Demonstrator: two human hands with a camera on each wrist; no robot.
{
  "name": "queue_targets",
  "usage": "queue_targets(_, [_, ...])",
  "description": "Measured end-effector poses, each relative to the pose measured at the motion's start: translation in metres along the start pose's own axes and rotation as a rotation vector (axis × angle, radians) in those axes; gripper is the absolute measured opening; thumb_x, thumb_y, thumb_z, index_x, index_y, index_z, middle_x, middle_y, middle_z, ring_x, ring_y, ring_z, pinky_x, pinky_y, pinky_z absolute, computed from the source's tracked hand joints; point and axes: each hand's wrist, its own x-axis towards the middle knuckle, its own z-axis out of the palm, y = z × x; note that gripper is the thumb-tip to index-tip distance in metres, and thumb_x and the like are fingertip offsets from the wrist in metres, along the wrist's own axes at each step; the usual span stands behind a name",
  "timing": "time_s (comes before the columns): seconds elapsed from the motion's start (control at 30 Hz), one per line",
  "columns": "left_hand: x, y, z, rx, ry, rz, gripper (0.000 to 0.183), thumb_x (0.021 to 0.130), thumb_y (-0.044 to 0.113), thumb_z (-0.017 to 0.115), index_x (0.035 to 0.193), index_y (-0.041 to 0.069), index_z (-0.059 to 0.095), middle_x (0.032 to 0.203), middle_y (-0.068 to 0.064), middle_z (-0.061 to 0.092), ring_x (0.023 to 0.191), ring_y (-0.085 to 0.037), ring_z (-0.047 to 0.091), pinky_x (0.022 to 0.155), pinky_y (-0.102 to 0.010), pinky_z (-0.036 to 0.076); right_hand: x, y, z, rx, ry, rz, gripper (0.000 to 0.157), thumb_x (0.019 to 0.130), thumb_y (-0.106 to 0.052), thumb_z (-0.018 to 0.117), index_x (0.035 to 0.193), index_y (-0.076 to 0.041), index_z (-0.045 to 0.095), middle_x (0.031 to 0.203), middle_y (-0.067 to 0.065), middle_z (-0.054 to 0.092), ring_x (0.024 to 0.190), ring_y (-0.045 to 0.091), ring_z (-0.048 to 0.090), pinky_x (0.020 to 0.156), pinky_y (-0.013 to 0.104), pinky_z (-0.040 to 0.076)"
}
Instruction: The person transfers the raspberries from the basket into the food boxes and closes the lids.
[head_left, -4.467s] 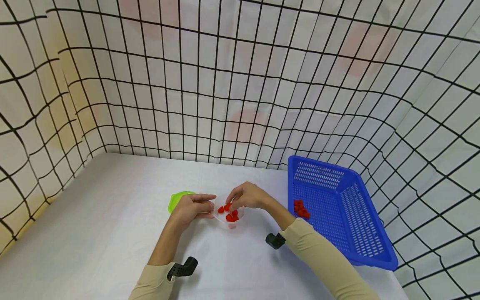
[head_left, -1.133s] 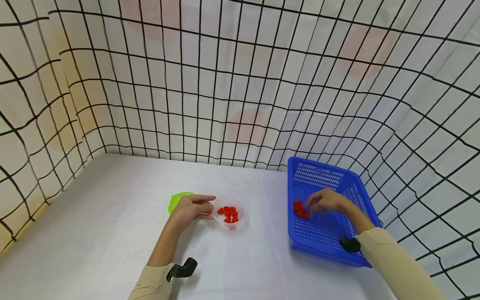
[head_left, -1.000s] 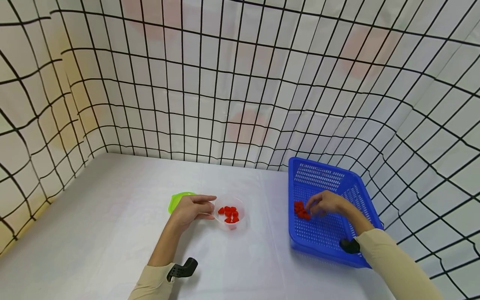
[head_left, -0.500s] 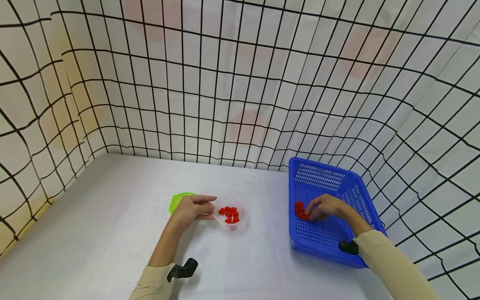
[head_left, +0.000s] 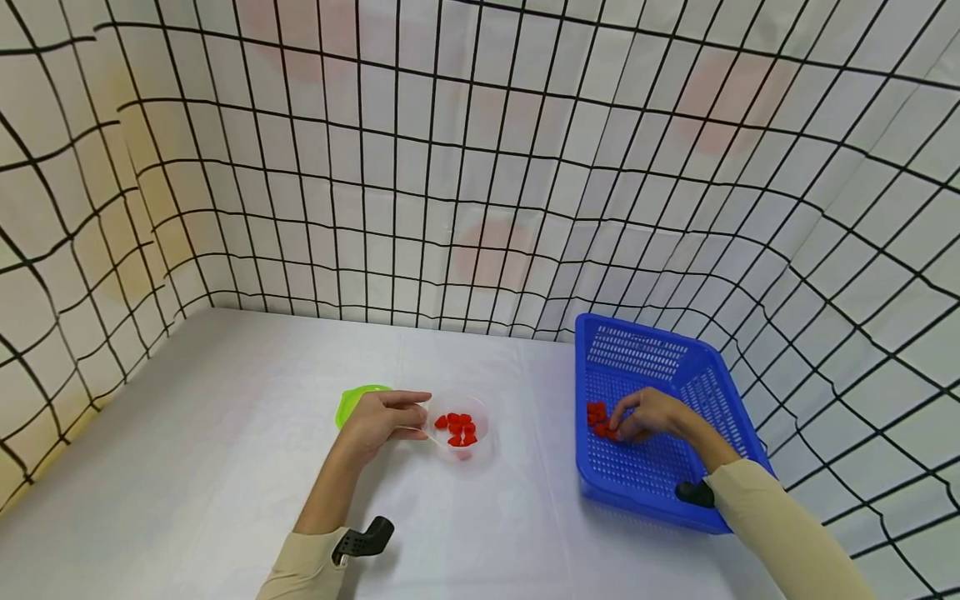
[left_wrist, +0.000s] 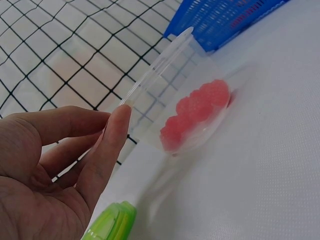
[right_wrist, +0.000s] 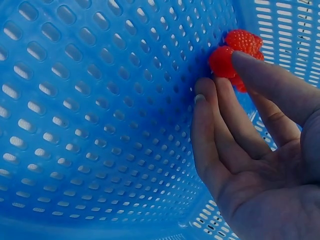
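My left hand [head_left: 377,423] pinches the rim of a clear plastic bowl [left_wrist: 172,57] between thumb and fingers. Inside the bowl, which stands on the white table, lie several bumpy red berries [head_left: 456,427]. My right hand [head_left: 647,414] reaches into the blue basket [head_left: 637,502]. There its thumb and index finger pinch a red berry [right_wrist: 221,62] at the edge of a small cluster of berries [head_left: 596,412]. The remaining fingers of that hand extend near the basket floor. Part of the pinched berry is hidden by the thumb.
A bright green, lid-like item [head_left: 356,402] lies just behind my left hand, partly covered by it. Black netting [head_left: 420,208] over white cloth walls surrounds the white table [head_left: 187,467]. The basket's raised rim stands between the bowl and the berry cluster.
My right hand left the bowl and went right into the basket, then lowered onto the berries there. Berries in the bowl came into fuller view. The left hand stayed on the bowl rim.
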Motion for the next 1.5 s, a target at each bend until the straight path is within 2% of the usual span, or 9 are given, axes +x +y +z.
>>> queue_targets(0.4, [-0.001,0.0,-0.001,0.014,-0.01,0.006,0.037,0.091,-0.003,0.068,0.127,-0.011,0.065,0.098,-0.018,0.071,0.082,-0.024,0.071,0.075,-0.035,0.065,-0.006,-0.005,-0.001,0.014,-0.019,-0.002,0.012,0.083,-0.004,0.078,0.096,-0.003,0.078,0.109,0.014,0.07,0.084,0.023,0.07,0.077,0.038,0.065])
queue_targets(0.67, [-0.001,0.001,0.0,0.014,0.002,-0.012,0.036,0.091,-0.002,0.068,0.127,-0.008,0.067,0.112,-0.03,0.067,0.084,-0.028,0.072,0.074,-0.034,0.065,-0.017,-0.025,-0.015,-0.005,-0.017,-0.057,0.02,0.086,-0.007,0.074,0.105,-0.003,0.078,0.106,0.011,0.075,0.09,0.024,0.073,0.086,0.046,0.063])
queue_targets(0.83, [-0.001,0.0,-0.001,0.022,-0.003,-0.013,0.036,0.092,-0.002,0.068,0.127,-0.008,0.066,0.115,-0.03,0.067,0.083,-0.027,0.073,0.074,-0.033,0.065,-0.023,-0.044,-0.026,0.005,-0.016,-0.11,0.019,0.087,-0.008,0.073,0.105,-0.002,0.078,0.103,0.01,0.075,0.093,0.027,0.073,0.088,0.046,0.063])
queue_targets(1.1, [0.0,-0.001,0.0,0.016,-0.007,-0.008,0.035,0.092,-0.002,0.068,0.127,-0.008,0.067,0.114,-0.03,0.067,0.083,-0.028,0.073,0.074,-0.033,0.065,-0.03,-0.077,-0.039,-0.015,-0.001,-0.199,0.019,0.09,-0.013,0.073,0.107,-0.005,0.078,0.1,0.01,0.076,0.089,0.027,0.071,0.081,0.039,0.062])
queue_targets(1.33, [-0.001,-0.001,0.0,0.01,-0.008,-0.001,0.035,0.092,-0.002,0.068,0.126,-0.008,0.067,0.114,-0.031,0.067,0.083,-0.026,0.073,0.074,-0.034,0.065,-0.032,-0.108,-0.035,-0.036,0.028,-0.263,0.019,0.092,-0.019,0.073,0.108,-0.011,0.078,0.104,0.008,0.077,0.095,0.024,0.073,0.085,0.039,0.062])
queue_targets(1.5, [-0.001,-0.001,0.0,0.014,-0.009,0.01,0.035,0.092,-0.002,0.068,0.125,-0.009,0.067,0.109,-0.028,0.069,0.081,-0.025,0.072,0.074,-0.034,0.065,-0.029,-0.135,-0.026,-0.013,0.018,-0.318,0.021,0.092,-0.017,0.073,0.11,-0.007,0.077,0.106,0.012,0.076,0.093,0.023,0.073,0.087,0.041,0.063])
